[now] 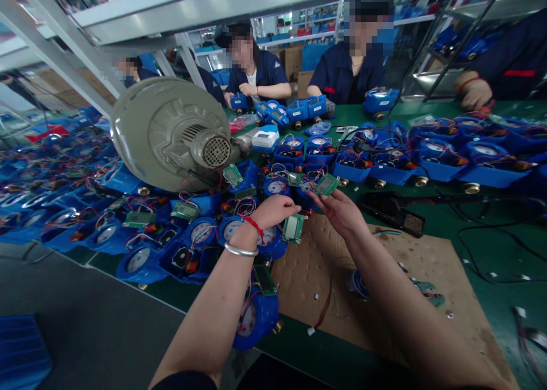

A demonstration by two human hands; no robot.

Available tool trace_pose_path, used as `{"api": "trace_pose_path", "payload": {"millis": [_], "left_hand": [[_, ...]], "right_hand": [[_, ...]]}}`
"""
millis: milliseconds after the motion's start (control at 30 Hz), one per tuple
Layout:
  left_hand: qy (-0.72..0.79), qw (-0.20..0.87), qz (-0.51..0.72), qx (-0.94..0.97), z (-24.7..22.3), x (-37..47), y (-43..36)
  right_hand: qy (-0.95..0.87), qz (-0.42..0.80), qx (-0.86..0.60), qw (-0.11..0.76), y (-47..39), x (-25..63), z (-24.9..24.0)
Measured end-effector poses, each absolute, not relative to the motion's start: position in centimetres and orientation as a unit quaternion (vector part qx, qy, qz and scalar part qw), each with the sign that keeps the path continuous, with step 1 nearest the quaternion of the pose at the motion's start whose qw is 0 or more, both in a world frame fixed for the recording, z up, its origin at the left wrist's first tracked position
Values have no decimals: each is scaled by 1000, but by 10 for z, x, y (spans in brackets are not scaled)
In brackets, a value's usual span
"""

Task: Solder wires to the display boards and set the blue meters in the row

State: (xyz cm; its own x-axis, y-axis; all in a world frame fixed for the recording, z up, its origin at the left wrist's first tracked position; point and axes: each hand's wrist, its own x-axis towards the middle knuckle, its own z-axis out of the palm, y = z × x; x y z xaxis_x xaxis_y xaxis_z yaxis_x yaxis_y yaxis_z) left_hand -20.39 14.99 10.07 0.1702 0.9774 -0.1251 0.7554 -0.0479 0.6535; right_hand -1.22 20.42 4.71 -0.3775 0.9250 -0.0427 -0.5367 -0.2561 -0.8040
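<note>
My right hand (343, 212) pinches a small green circuit board with a grey display (327, 185) by its lower left edge, above the blue water meters. Close to its left, my left hand (276, 209) has its fingers pressed together; whatever is in them, if anything, is too small to make out. Just below those fingers another green display board (293, 227) lies at the edge of a blue water meter (273, 242). Red and dark wires run among the meters and boards. A further meter (256, 320) stands nearer to me, partly behind my left forearm.
A large grey-green blower (171, 131) stands among many open meters on the left. Under my right forearm lies a cardboard sheet (299, 282), with green-handled cutters (431, 294) and a blue-edged spool (358, 282). Black cables (474, 265) cross the right side. Co-workers sit opposite.
</note>
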Motion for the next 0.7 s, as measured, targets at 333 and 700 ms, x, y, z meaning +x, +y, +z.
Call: {"api": "trace_pose_path", "payload": {"millis": [333, 700], "left_hand": [[622, 305, 184, 697, 101, -203, 150], [621, 328, 186, 687, 103, -203, 149]], "right_hand": [[-366, 748, -254, 492, 203, -12, 47], [-363, 746, -264, 491, 202, -12, 53]]}}
